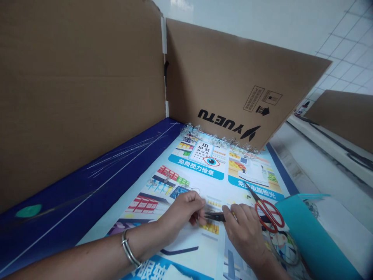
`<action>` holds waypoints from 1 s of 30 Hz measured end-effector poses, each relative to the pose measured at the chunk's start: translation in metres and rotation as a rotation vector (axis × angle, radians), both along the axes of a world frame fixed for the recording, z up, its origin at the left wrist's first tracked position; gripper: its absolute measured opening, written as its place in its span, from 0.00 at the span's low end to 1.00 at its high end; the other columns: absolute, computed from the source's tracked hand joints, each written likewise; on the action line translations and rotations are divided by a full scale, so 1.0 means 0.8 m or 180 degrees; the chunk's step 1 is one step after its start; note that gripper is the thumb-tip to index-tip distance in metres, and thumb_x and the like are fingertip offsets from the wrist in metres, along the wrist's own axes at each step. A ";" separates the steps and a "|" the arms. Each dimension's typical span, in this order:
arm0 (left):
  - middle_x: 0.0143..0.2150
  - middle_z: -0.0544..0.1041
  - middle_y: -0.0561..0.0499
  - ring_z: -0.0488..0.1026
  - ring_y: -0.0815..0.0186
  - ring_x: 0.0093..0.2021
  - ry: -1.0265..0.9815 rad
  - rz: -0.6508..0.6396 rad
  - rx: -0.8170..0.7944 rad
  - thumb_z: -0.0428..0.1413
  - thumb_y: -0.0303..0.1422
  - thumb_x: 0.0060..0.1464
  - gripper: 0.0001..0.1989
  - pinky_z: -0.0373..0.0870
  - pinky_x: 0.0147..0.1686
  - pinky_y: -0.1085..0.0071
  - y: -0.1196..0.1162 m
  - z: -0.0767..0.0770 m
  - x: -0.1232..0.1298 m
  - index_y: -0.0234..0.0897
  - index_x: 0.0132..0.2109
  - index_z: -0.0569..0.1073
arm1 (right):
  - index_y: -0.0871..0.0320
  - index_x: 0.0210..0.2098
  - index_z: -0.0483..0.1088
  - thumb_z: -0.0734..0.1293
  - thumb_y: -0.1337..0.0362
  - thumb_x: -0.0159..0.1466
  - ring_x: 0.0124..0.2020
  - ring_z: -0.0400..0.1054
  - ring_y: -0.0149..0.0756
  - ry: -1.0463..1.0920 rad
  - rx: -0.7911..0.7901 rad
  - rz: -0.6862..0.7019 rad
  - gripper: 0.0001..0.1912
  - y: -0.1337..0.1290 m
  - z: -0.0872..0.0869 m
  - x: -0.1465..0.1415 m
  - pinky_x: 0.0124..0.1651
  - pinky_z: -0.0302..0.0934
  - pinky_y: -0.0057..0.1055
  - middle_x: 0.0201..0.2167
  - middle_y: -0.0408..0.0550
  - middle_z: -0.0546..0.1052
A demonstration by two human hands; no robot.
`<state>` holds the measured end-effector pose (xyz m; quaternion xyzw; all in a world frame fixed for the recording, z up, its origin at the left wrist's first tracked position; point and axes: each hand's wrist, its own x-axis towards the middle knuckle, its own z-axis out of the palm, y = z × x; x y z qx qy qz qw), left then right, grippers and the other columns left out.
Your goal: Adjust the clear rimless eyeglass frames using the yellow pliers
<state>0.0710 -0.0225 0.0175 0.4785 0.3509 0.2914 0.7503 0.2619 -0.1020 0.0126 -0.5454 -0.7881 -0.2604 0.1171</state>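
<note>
My left hand (183,212) pinches a small clear plastic piece (199,214) between its fingers and thumb, and a silver bangle (129,249) circles that wrist. My right hand (243,231) grips black-handled pliers (215,216), whose jaws reach towards the clear piece. The two hands are close together above a printed poster (201,182) in Chinese. Red-handled scissors (269,215) lie just beyond my right hand. Part of the pliers is hidden by my fingers.
A heap of clear plastic scraps (218,140) lines the poster's far edge, against brown cardboard panels (227,81) printed YUETU. A dark blue board (87,186) lies to the left, a teal folder (309,229) to the right. White tiled wall (346,50) shows behind.
</note>
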 end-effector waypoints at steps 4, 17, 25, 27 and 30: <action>0.19 0.73 0.50 0.65 0.71 0.18 0.0021 0.0010 -0.0064 0.51 0.36 0.53 0.12 0.59 0.21 0.76 -0.001 0.002 0.000 0.34 0.25 0.64 | 0.59 0.44 0.67 0.61 0.70 0.61 0.34 0.60 0.37 0.0016 -0.0010 0.0045 0.11 -0.001 -0.003 0.002 0.37 0.52 0.38 0.31 0.49 0.69; 0.19 0.73 0.51 0.65 0.72 0.19 -0.0046 -0.0007 0.0007 0.51 0.36 0.54 0.11 0.59 0.22 0.76 0.000 -0.001 0.000 0.34 0.26 0.64 | 0.58 0.42 0.68 0.61 0.71 0.61 0.32 0.59 0.36 0.0009 -0.0100 0.0020 0.10 0.000 0.000 0.000 0.36 0.50 0.36 0.28 0.48 0.67; 0.20 0.72 0.52 0.65 0.72 0.20 -0.0125 -0.0035 0.0052 0.50 0.35 0.54 0.11 0.59 0.22 0.76 -0.003 0.001 -0.001 0.35 0.27 0.63 | 0.60 0.40 0.69 0.60 0.71 0.61 0.30 0.57 0.35 0.0070 -0.0136 0.0089 0.09 0.001 0.000 -0.001 0.35 0.50 0.35 0.26 0.47 0.66; 0.20 0.72 0.52 0.65 0.72 0.20 -0.0101 -0.0039 0.0090 0.50 0.35 0.55 0.11 0.59 0.22 0.76 -0.002 0.000 -0.001 0.35 0.27 0.63 | 0.60 0.39 0.69 0.60 0.71 0.61 0.30 0.57 0.35 0.0087 -0.0159 0.0100 0.09 0.001 0.000 -0.002 0.34 0.50 0.35 0.26 0.47 0.66; 0.21 0.72 0.52 0.65 0.71 0.20 -0.0056 -0.0046 0.0185 0.49 0.35 0.55 0.11 0.59 0.23 0.76 0.000 -0.004 0.000 0.35 0.27 0.63 | 0.60 0.39 0.69 0.59 0.71 0.61 0.30 0.56 0.36 0.0106 -0.0205 0.0087 0.09 0.001 -0.002 -0.002 0.34 0.50 0.35 0.26 0.47 0.66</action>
